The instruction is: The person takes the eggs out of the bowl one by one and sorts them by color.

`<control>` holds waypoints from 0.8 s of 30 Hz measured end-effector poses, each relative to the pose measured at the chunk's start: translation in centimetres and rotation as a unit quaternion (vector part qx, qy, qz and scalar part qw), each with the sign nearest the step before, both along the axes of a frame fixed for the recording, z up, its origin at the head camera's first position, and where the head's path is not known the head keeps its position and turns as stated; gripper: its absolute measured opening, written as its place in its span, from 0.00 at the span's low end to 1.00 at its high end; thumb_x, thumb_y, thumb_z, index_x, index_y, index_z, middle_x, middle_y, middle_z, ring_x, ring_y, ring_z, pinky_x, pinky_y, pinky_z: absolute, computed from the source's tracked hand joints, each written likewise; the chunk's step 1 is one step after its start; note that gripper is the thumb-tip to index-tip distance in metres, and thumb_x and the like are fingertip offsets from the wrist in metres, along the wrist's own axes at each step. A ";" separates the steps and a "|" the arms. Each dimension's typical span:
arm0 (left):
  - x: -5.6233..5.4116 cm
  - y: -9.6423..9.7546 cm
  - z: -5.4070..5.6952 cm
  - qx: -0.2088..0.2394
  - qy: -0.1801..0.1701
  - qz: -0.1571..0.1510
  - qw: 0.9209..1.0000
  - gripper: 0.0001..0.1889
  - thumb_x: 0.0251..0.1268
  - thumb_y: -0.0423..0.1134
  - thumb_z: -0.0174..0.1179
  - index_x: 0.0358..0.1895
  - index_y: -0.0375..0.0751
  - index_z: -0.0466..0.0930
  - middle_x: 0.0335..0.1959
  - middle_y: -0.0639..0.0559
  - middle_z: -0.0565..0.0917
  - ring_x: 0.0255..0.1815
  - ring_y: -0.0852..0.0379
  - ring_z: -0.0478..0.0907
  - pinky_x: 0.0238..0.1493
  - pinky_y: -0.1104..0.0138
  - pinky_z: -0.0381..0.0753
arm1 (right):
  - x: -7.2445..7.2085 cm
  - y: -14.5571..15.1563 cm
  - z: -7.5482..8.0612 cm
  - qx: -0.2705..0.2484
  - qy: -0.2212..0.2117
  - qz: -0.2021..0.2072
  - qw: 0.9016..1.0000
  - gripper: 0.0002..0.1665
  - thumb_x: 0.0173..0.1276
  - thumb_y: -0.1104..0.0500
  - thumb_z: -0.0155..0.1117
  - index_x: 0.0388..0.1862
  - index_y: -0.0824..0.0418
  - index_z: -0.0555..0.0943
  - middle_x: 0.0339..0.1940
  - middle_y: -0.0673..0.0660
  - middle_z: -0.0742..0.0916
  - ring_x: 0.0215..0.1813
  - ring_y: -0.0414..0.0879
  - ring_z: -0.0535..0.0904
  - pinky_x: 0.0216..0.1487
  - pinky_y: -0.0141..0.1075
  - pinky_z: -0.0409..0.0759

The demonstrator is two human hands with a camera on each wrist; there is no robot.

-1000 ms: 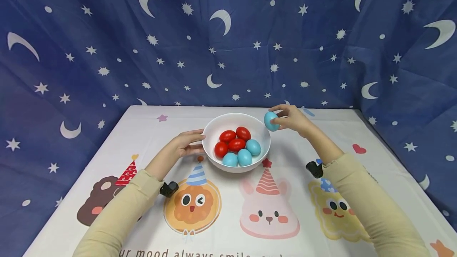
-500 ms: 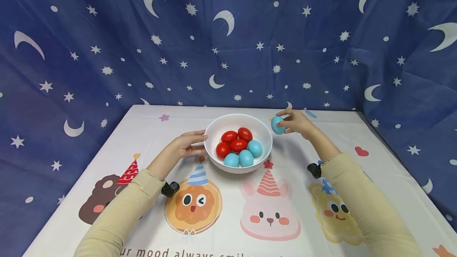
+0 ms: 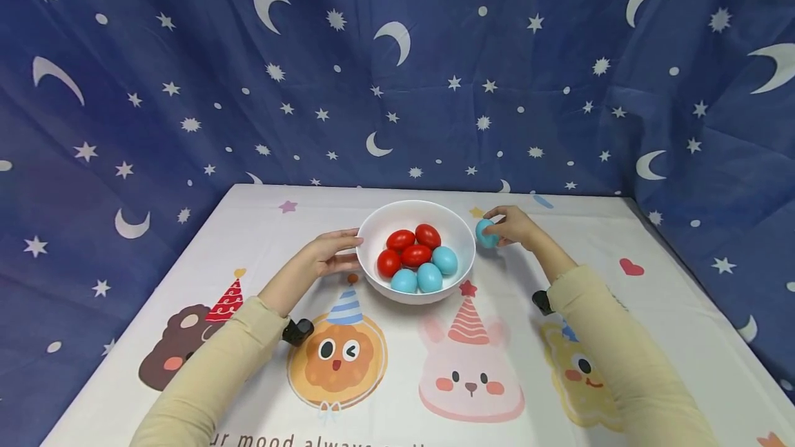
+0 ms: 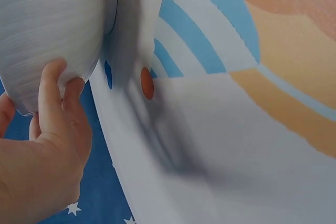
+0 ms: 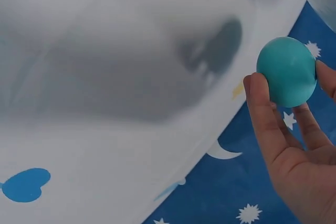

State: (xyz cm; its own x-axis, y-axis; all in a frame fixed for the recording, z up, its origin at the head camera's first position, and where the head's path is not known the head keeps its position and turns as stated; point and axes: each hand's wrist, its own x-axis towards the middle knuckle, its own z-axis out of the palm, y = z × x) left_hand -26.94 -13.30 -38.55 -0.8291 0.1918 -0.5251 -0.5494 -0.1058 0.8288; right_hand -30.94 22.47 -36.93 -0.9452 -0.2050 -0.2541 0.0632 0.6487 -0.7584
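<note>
In the head view a white bowl (image 3: 415, 295) holds several red eggs (image 3: 416, 255) and three light blue eggs (image 3: 444, 260). My left hand (image 3: 329, 254) rests its extended fingers against the bowl's left side. In the left wrist view those fingers (image 4: 52, 98) touch the outer wall of the bowl (image 4: 52, 30). To the right of the bowl, my right hand (image 3: 515, 226) pinches another light blue egg (image 3: 486, 234). The right wrist view shows this egg (image 5: 287, 72) between thumb and fingers, apart from the tablecloth, with its shadow on the cloth.
A white tablecloth (image 3: 397, 378) printed with cartoon faces covers the table. Behind it hangs a dark blue curtain (image 3: 435, 136) with moons and stars. Black wrist devices (image 3: 298, 331) are worn at both sleeves.
My right hand has lowered the blue egg and moved it slightly to the right, away from the bowl's rim. The left hand stays at the bowl. The head view has shifted slightly.
</note>
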 end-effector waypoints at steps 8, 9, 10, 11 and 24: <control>-0.2 0.0 -0.1 -0.018 0.002 -0.001 1.000 0.29 0.68 0.33 0.54 0.71 0.43 0.60 0.67 0.41 0.65 0.67 0.41 0.66 0.44 0.66 0.87 | -0.3 -0.3 -1.4 0.048 -0.021 -0.005 0.999 0.28 0.62 0.61 0.63 0.60 0.71 0.70 0.30 0.55 0.78 0.24 0.42 0.74 0.36 0.37 0.87; -0.2 0.0 -0.1 -0.019 0.003 -0.001 1.000 0.29 0.68 0.33 0.55 0.71 0.43 0.61 0.67 0.41 0.66 0.66 0.41 0.67 0.44 0.66 0.87 | -0.4 -0.3 -1.5 0.052 -0.023 -0.004 0.998 0.28 0.62 0.61 0.63 0.60 0.71 0.70 0.30 0.56 0.78 0.25 0.42 0.75 0.36 0.37 0.88; -0.2 -0.1 -0.1 -0.020 0.003 -0.001 1.000 0.28 0.68 0.33 0.55 0.71 0.43 0.61 0.67 0.41 0.66 0.65 0.42 0.69 0.43 0.66 0.87 | -0.5 -0.4 -1.6 0.056 -0.024 -0.003 0.998 0.29 0.62 0.60 0.63 0.59 0.71 0.70 0.31 0.56 0.78 0.25 0.42 0.75 0.36 0.37 0.88; -0.2 -0.1 0.0 -0.022 0.004 -0.003 1.000 0.29 0.68 0.33 0.55 0.71 0.43 0.61 0.67 0.41 0.66 0.63 0.43 0.70 0.43 0.66 0.87 | -0.5 -0.5 -1.7 0.060 -0.025 -0.002 0.998 0.29 0.62 0.60 0.63 0.59 0.71 0.70 0.33 0.58 0.78 0.25 0.42 0.75 0.36 0.37 0.88; -0.2 -0.3 0.0 -0.013 0.002 -0.009 1.000 0.28 0.68 0.33 0.54 0.71 0.45 0.60 0.69 0.39 0.64 0.52 0.48 0.77 0.44 0.66 0.87 | -0.6 -0.7 -1.4 0.068 -0.056 0.008 0.996 0.27 0.63 0.60 0.63 0.58 0.73 0.70 0.54 0.71 0.75 0.26 0.44 0.79 0.40 0.39 0.89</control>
